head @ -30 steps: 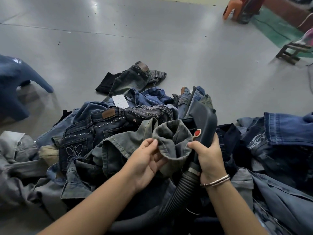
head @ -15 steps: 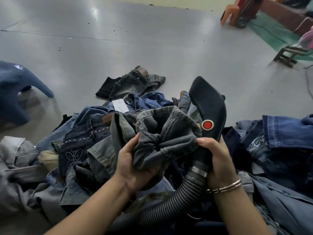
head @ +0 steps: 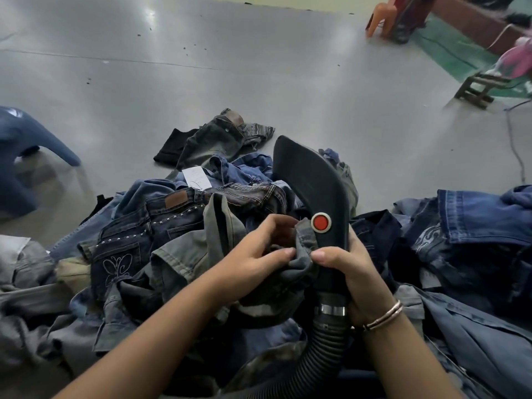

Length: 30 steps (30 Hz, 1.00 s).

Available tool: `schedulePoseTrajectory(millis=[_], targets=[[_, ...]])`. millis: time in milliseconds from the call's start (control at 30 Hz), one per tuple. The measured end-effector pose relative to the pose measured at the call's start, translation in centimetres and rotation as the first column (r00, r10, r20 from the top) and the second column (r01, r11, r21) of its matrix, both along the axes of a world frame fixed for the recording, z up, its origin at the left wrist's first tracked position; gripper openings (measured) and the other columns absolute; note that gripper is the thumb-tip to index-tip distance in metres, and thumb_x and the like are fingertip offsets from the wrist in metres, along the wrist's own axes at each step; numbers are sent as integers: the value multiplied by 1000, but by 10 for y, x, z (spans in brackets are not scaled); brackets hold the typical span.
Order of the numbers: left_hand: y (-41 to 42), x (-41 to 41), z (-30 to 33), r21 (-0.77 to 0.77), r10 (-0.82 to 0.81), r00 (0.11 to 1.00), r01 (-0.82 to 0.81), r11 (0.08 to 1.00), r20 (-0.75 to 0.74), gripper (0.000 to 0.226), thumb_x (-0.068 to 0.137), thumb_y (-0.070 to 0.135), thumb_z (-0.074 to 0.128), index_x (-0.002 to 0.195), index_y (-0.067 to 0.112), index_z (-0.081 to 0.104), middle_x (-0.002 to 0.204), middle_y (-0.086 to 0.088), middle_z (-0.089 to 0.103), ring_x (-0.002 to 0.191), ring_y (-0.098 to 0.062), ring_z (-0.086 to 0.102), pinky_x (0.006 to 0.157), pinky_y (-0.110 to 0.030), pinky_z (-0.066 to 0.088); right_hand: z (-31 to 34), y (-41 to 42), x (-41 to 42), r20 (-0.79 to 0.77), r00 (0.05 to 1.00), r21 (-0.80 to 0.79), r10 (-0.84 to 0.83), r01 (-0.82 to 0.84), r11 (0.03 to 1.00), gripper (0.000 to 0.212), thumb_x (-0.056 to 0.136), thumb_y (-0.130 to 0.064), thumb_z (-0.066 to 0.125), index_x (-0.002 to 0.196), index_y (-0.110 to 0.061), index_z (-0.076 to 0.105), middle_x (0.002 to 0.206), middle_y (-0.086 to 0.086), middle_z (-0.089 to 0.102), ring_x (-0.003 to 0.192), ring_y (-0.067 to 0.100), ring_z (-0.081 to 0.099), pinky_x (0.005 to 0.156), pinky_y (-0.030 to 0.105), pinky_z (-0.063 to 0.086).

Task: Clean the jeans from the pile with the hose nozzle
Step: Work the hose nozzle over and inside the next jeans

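A black hose nozzle with a red button stands upright over the pile of jeans. My right hand grips its handle just above the ribbed black hose. A grey-green pair of jeans lies across the pile in front of me. My left hand pinches the bunched grey hem of that pair right beside the nozzle handle, under the red button. Part of the hem is hidden behind my fingers.
More blue denim is heaped at the right. A dark pair of jeans lies alone on the grey floor beyond the pile. A blue plastic stool stands at the left, an orange chair and a wooden stool far right.
The nozzle has risen out of the grey jeans leg and stands higher and free. My left hand has shifted right, gathering the hem close against the handle.
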<state>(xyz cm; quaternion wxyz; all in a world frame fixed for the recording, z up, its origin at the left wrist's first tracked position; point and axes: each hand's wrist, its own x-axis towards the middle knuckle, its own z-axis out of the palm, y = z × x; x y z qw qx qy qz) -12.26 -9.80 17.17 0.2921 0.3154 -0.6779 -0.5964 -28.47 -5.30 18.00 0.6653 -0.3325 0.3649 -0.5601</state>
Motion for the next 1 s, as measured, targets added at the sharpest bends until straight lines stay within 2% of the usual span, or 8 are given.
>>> schedulePoseTrajectory(millis=[167,233,433,567,667,800,900,1000], targets=[[-11,9,11,226,-126,991,113,968,44,19,85,32,56,94,17,63,83,8,63,79,-3,57,72,-16,44,1,-10,-8,-84,994,-58,-65,60,996,39,66,7,58,102,-4,49,82,2,61,67,16,58,59,26,52],[-11,11,11,302,-104,994,108,947,-30,14,87,29,62,83,16,65,77,1,61,74,-9,56,68,-21,44,-1,-14,-9,-122,989,-59,-88,81,995,38,66,6,59,100,-8,53,81,0,62,67,13,58,59,25,52],[0,-3,2,462,320,907,-169,871,-272,4,77,16,69,76,15,65,70,-3,65,61,-12,62,58,-21,54,-9,-17,5,-154,983,0,-97,99,995,43,64,3,64,103,-12,54,79,1,65,70,16,63,60,28,55],[-8,-7,4,296,479,835,-402,867,-271,11,87,5,63,80,13,59,67,1,65,61,-11,62,57,-22,52,-11,-14,13,-114,991,8,-76,77,997,56,66,5,65,117,-13,52,80,2,68,72,17,67,62,27,56],[-12,-11,7,218,482,837,-436,873,-258,8,87,5,64,85,12,60,75,-3,68,70,-15,64,65,-25,54,-9,-15,17,-90,994,2,-70,70,998,63,67,7,65,124,-14,51,90,8,71,79,22,70,65,31,57],[-22,1,20,281,378,889,-306,910,-258,14,74,8,76,76,19,67,78,-6,69,74,-18,64,71,-29,54,7,-30,2,-116,981,-58,-157,151,987,53,63,7,63,113,-5,49,87,10,61,70,19,63,60,30,55],[-26,15,40,111,154,978,-139,984,-141,14,72,11,70,68,23,63,72,1,60,72,-14,57,69,-23,47,29,-39,-16,-179,969,-120,-169,149,981,48,63,6,63,107,-6,49,83,5,60,66,17,60,57,28,54],[-30,13,72,52,85,987,-79,996,-138,21,75,13,66,62,26,56,64,6,54,62,-9,52,59,-17,44,61,-47,-25,-265,955,-164,-137,95,982,43,63,5,62,102,-11,53,77,2,62,61,14,61,54,27,53]])
